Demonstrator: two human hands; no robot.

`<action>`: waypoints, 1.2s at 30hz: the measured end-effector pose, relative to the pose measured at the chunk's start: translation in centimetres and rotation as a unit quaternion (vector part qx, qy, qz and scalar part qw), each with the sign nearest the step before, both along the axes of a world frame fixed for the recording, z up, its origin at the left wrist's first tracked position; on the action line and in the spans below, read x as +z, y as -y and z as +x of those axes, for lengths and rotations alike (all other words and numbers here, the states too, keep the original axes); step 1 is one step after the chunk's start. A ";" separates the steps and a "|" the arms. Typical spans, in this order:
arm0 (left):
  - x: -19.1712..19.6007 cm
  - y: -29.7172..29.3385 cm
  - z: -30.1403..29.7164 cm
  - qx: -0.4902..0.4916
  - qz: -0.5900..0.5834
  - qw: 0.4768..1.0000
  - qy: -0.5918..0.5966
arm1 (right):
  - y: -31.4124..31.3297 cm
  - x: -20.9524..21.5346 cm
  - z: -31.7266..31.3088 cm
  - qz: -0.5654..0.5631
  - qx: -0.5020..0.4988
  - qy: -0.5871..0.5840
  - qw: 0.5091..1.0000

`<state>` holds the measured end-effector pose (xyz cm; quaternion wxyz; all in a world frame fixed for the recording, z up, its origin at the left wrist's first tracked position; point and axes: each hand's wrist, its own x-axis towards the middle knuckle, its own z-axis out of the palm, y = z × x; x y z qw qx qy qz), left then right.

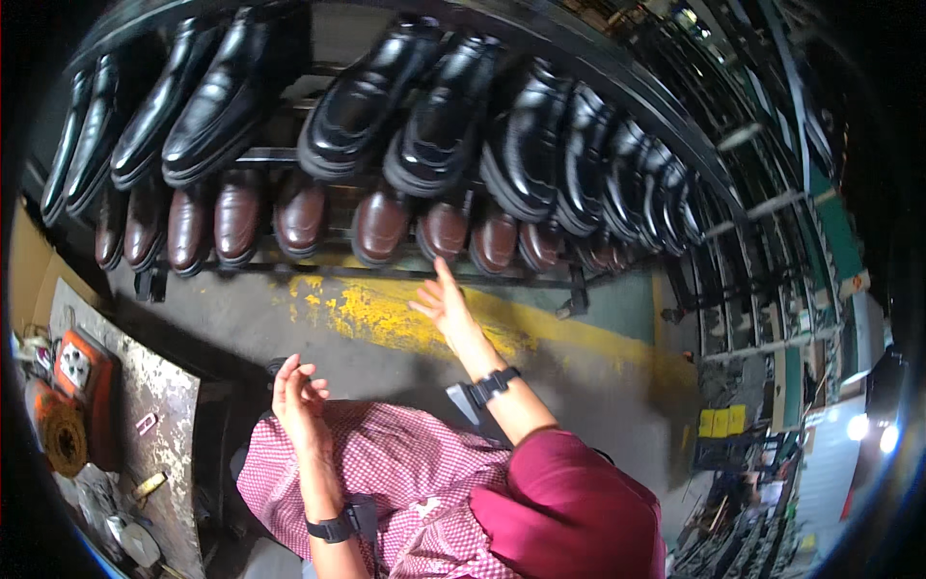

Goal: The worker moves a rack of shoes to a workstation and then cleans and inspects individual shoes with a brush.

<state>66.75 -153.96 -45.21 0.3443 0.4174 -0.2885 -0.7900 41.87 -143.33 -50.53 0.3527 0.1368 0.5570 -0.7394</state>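
Note:
My right hand (442, 307) reaches forward with its fingers spread and nothing in it. Its longest-reaching finger is at the toe of a brown leather shoe (445, 232) on the lower shelf; whether it touches I cannot tell. Nearer my body, above the checked apron (386, 449), my left hand (300, 398) is raised with loosely bent fingers, and I see nothing held in it. Brown shoes, such as one to the left (379, 230), line the lower tier, toes toward me. Over them stands a row of glossy black shoes (439, 130).
At the left is a worn metal bench (178, 372) bearing an orange machine (85, 372), a roll (64, 434) and a yellow-handled tool (149, 484). Tall racks (772, 338) stand along the right. Worn yellow paint (376, 314) marks the floor below the shoe rack.

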 end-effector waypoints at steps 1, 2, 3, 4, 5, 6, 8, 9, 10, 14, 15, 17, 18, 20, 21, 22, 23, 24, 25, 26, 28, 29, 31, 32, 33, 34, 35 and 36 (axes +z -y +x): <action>0.3 -0.1 0.2 0.000 -0.005 1.000 0.000 | 0.8 0.1 -0.6 -0.020 0.006 0.047 0.999; 0.2 -0.2 0.4 -0.006 -0.016 1.000 -0.005 | 1.5 0.3 -1.0 -0.036 0.024 0.071 0.997; 0.3 -0.4 0.5 -0.008 -0.025 1.000 -0.005 | 2.7 0.4 -1.1 -0.057 0.009 0.110 0.992; 0.3 -0.5 0.6 -0.008 -0.026 1.000 -0.009 | 4.2 0.6 -1.2 -0.049 -0.013 0.141 0.989; 0.2 -0.4 0.9 -0.003 -0.027 1.000 -0.009 | 5.8 0.9 -1.2 -0.040 -0.028 0.176 0.983; 0.1 -0.4 1.1 -0.011 -0.032 0.999 -0.015 | 6.6 0.9 -1.6 -0.050 -0.022 0.175 0.983; -0.2 -1.1 0.5 -0.026 -0.039 0.999 -0.013 | 7.4 0.5 -3.1 -0.162 0.029 0.106 0.981; -0.1 -1.3 0.5 -0.031 -0.046 0.998 -0.012 | 8.0 0.8 -3.3 -0.123 0.033 0.129 0.983; 0.2 -1.5 0.4 -0.037 -0.048 0.998 -0.014 | 7.9 1.0 -3.3 -0.104 0.029 0.101 0.989; -0.4 -1.2 1.1 -0.019 -0.061 0.998 -0.012 | 7.1 2.5 0.4 -0.041 -0.087 -0.038 0.995; -0.5 -1.2 1.2 -0.018 -0.069 0.997 -0.012 | 5.5 2.4 1.3 -0.091 -0.019 -0.060 0.994; 0.0 -1.2 1.1 -0.026 -0.058 0.998 -0.026 | 2.6 2.6 4.2 -0.094 -0.003 -0.005 0.996; -0.1 -0.9 1.8 -0.025 -0.047 0.998 -0.019 | 1.0 3.5 6.3 -0.106 0.040 0.031 0.993; -0.2 -1.3 0.6 -0.044 -0.028 0.998 -0.027 | -4.3 1.9 6.9 -0.224 0.054 0.121 0.966; -0.6 -1.2 0.7 -0.063 -0.017 0.998 -0.010 | -6.5 2.1 7.5 -0.236 0.095 0.174 0.951; -0.9 -1.2 0.8 -0.081 -0.004 0.997 0.008 | -8.2 3.1 8.4 -0.227 0.117 0.175 0.951; -1.0 -1.2 0.4 -0.081 0.004 0.997 0.016 | -9.8 3.2 8.7 -0.233 0.143 0.188 0.943; -0.4 -1.2 0.2 -0.093 0.042 0.994 0.030 | -11.1 3.4 9.2 -0.201 0.153 0.201 0.947; 0.0 -1.1 0.0 -0.102 0.081 0.991 0.045 | -12.0 3.5 9.5 -0.168 0.167 0.214 0.948; 0.2 -1.1 0.1 -0.128 0.076 0.988 0.034 | -12.3 4.9 10.1 -0.084 0.176 0.228 0.954; 1.0 -1.6 -0.2 -0.165 0.070 0.984 -0.001 | -13.5 6.1 10.6 -0.043 0.236 0.216 0.946; 1.7 -1.6 0.6 -0.196 0.061 0.978 -0.044 | -13.0 7.7 10.9 0.039 0.286 0.205 0.935; 1.5 -2.1 0.9 -0.172 0.067 0.980 -0.068 | -13.1 6.4 9.8 -0.028 0.317 0.222 0.922; -0.5 -1.8 1.6 -0.196 0.027 0.976 -0.096 | -12.7 5.5 9.7 -0.097 0.332 0.239 0.907; -0.2 -2.6 1.4 -0.140 -0.025 0.989 -0.052 | -11.2 6.3 9.7 -0.110 0.339 0.245 0.902; -0.6 -2.3 1.5 -0.116 -0.017 0.992 -0.044 | -10.2 6.4 9.3 -0.084 0.376 0.175 0.906; -1.2 -2.0 1.6 -0.093 -0.008 0.995 -0.037 | -9.5 6.4 9.1 -0.060 0.408 0.102 0.905; -1.3 -1.9 1.7 -0.072 0.014 0.995 -0.061 | -8.9 6.1 9.0 -0.008 0.382 -0.100 0.919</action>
